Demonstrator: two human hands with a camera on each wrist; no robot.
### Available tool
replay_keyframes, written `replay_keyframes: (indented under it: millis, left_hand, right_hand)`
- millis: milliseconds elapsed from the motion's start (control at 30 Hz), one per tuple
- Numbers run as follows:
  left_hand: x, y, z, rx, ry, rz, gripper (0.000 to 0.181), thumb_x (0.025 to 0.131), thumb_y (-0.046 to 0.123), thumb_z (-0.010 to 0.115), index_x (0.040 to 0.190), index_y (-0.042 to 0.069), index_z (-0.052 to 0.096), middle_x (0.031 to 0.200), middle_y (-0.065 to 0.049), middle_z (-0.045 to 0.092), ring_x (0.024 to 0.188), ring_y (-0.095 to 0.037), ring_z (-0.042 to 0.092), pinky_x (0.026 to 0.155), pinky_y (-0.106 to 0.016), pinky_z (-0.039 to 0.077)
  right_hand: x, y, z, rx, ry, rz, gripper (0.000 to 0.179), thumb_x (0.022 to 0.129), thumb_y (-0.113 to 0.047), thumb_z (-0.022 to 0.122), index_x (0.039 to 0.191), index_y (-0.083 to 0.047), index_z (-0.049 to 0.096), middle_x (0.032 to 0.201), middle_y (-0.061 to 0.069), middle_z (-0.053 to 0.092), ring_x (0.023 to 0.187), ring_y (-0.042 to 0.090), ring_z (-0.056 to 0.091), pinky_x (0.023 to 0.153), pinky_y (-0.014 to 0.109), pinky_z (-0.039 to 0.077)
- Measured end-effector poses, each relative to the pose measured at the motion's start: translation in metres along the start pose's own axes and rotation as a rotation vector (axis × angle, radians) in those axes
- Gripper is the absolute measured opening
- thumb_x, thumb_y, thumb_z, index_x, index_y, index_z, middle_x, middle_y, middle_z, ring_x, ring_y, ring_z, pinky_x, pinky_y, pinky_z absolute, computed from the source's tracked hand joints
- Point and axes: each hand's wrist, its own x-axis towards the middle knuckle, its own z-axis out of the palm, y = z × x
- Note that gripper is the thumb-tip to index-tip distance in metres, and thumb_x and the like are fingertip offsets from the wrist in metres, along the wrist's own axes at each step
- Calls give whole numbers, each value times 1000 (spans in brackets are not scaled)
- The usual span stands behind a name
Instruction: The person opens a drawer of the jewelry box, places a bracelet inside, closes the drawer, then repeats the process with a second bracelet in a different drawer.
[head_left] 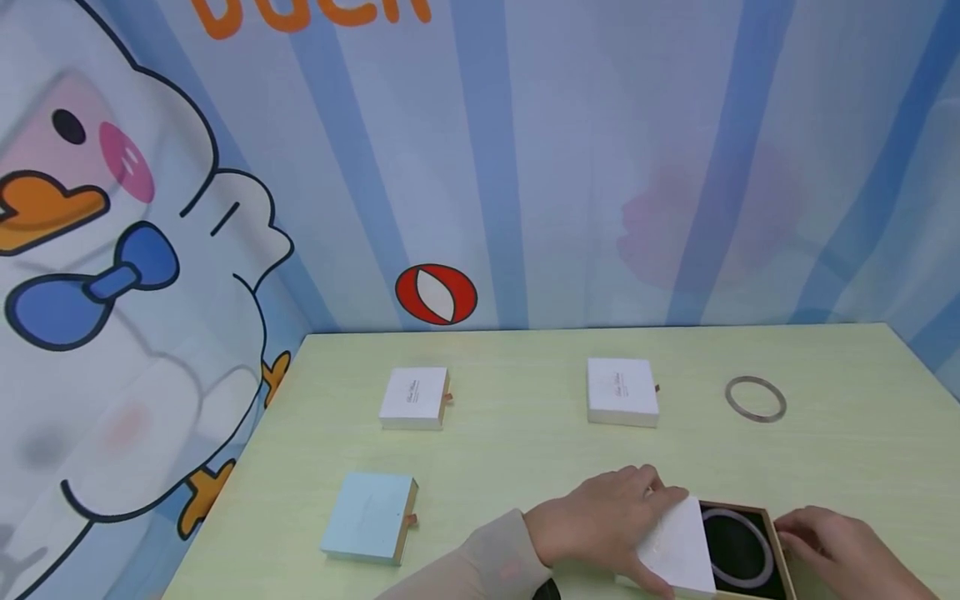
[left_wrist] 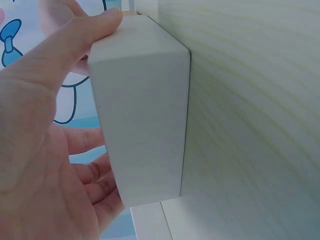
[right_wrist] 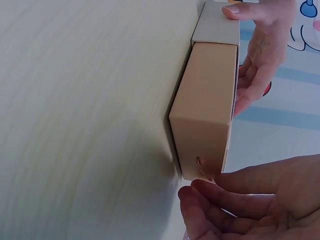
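In the head view a white drawer box lies near the front of the table, its tan drawer (head_left: pixel 783 557) slid partly out to the right. A pale ring-shaped bangle (head_left: pixel 768 553) rests on the dark lining in the drawer. My left hand (head_left: pixel 600 521) grips the box's white outer sleeve (head_left: pixel 678 546), thumb at the near edge and fingers at the far edge. At the drawer's right end, my right hand (head_left: pixel 843 546) pinches the small ribbon pull tab (right_wrist: pixel 204 169) between thumb and index finger, as the right wrist view shows.
Two white boxes, one left (head_left: pixel 414 398) and one right (head_left: pixel 622 392), stand farther back. A light blue box (head_left: pixel 369 517) sits front left. Another bangle (head_left: pixel 759 417) lies at the back right. A printed curtain (head_left: pixel 555 167) hangs behind the pale table (head_left: pixel 510 450).
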Motion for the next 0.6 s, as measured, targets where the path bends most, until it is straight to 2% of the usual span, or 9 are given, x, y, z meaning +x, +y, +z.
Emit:
replay_keyframes:
  millis: [333, 600]
  left_hand:
    - [1, 0, -1, -7, -4, -5, 106, 72, 73, 73, 156, 24, 32, 128, 11, 45, 98, 3, 41, 74, -7, 33]
    - [1, 0, -1, -1, -2, -8, 106, 72, 73, 73, 156, 24, 32, 127, 11, 45, 97, 2, 41, 72, -7, 32]
  right_hand:
    - [-1, 2, 1, 12, -58, 9, 13, 95, 0, 62, 95, 12, 67, 84, 7, 67, 76, 20, 59, 70, 41, 55]
    - [-5, -1, 1, 57, -110, 35, 11, 96, 1, 59, 91, 7, 67, 79, 3, 63, 73, 20, 53, 66, 37, 49]
